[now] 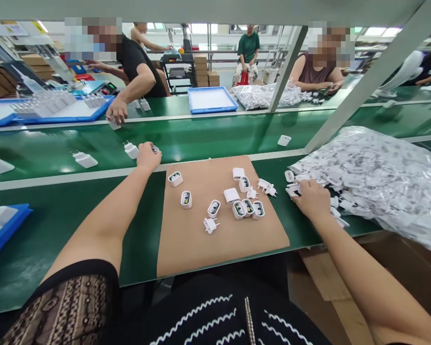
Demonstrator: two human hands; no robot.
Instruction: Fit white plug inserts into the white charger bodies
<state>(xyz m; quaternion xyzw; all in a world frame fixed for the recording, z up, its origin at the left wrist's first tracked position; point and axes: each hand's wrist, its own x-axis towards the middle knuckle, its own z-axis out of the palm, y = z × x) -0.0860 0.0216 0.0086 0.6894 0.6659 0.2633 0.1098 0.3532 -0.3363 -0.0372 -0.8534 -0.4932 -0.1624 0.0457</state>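
Observation:
My left hand [149,155] is closed at the near edge of the green belt. A white charger housing [154,149] shows between its fingers, its dark open end visible. Beside that hand, a charger with plug pins [130,150] lies on the belt. At the mouth of a clear bag [377,167], my right hand [313,197] pinches a small white plastic part [293,190] among many loose ones. Between my hands, a brown cardboard sheet [187,244] carries several open white housings [213,208] with circuit boards inside, and loose plug heads [210,225].
More chargers [84,159] lie along the belt [201,134]. Across it, a co-worker's hand [118,111] holds a white piece. Blue-rimmed trays [212,110] stand on the far side. A slanted metal post [366,76] rises at right; a blue tray [7,235] sits left.

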